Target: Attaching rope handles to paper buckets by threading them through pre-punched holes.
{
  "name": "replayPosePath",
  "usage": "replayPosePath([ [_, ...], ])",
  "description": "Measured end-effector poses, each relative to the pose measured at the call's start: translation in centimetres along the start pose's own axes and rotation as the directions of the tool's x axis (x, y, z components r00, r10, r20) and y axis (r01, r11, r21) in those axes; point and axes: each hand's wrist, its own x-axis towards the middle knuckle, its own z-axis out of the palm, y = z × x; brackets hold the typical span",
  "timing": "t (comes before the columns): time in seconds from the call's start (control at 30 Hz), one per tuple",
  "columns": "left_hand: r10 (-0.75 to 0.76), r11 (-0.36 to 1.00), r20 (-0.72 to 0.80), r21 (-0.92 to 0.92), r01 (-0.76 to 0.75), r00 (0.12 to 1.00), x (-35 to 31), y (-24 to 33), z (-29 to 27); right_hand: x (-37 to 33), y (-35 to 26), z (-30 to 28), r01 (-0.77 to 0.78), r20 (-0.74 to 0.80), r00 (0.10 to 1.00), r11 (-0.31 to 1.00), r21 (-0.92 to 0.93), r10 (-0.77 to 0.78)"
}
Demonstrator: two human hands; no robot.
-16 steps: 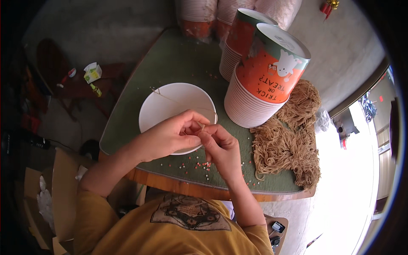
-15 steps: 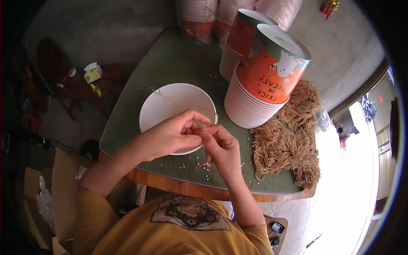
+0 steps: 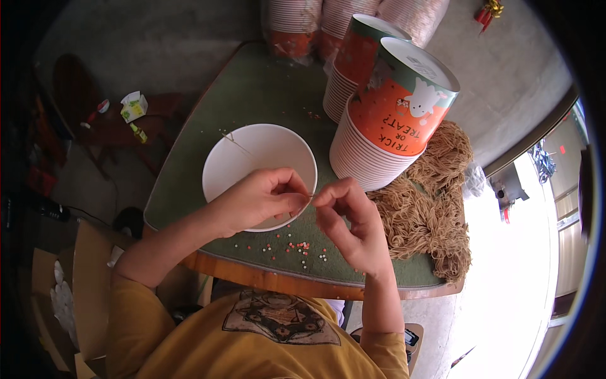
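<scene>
A white paper bucket (image 3: 221, 170) stands open on the table in front of me. A thin tan cord (image 3: 237, 144) lies across its inside, with one end over the far-left rim. My left hand (image 3: 262, 199) is above the bucket's near side, thumb and fingers pinched on the cord. Just right of it, my right hand (image 3: 353, 224) has bent fingers, the fingertips at a short bit of cord by the left fingertips. Its thumb is somewhat apart from the index finger. What lies inside the left pinch is hidden. Small orange and white beads (image 3: 303, 246) are scattered before the bucket.
Upside-down stacks of orange paper buckets (image 3: 394, 120) stand at the right and behind. A heap of tan cord hanks (image 3: 429, 221) covers the table's right side. Bagged bucket stacks (image 3: 293, 28) line the back. Cardboard boxes (image 3: 91, 284) sit at lower left.
My right hand has moved right, away from the left, and its fingers have spread somewhat. My left hand stays pinched over the bucket. The whole view has shifted slightly.
</scene>
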Motion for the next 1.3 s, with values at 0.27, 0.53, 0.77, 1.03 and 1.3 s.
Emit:
replayPosePath([
  [0.27,0.036,0.997,0.087,0.06,-0.042,0.996,0.0,-0.1,0.1,2.5,1.8,-0.6,0.056,-0.068,0.994,0.95,-0.307,-0.081],
  [0.53,-0.013,0.998,0.031,0.066,0.011,0.999,0.1,0.1,0.2,-0.8,3.6,0.1,0.093,-0.176,0.979,0.992,-0.083,-0.106],
  [0.77,0.015,0.994,0.02,0.107,-0.017,1.0,0.4,0.4,0.4,-1.3,2.9,2.0,0.075,-0.282,0.944,0.943,-0.323,-0.171],
  [1.03,-0.068,0.996,0.041,-0.055,0.07,0.997,0.2,1.3,0.4,-1.4,3.1,3.7,0.189,-0.222,0.886,0.756,-0.627,-0.406],
  [1.3,-0.022,0.994,0.059,-0.102,0.028,0.998,-0.1,0.3,-0.5,-1.7,3.4,3.0,0.204,-0.178,0.892,0.723,-0.66,-0.415],
])
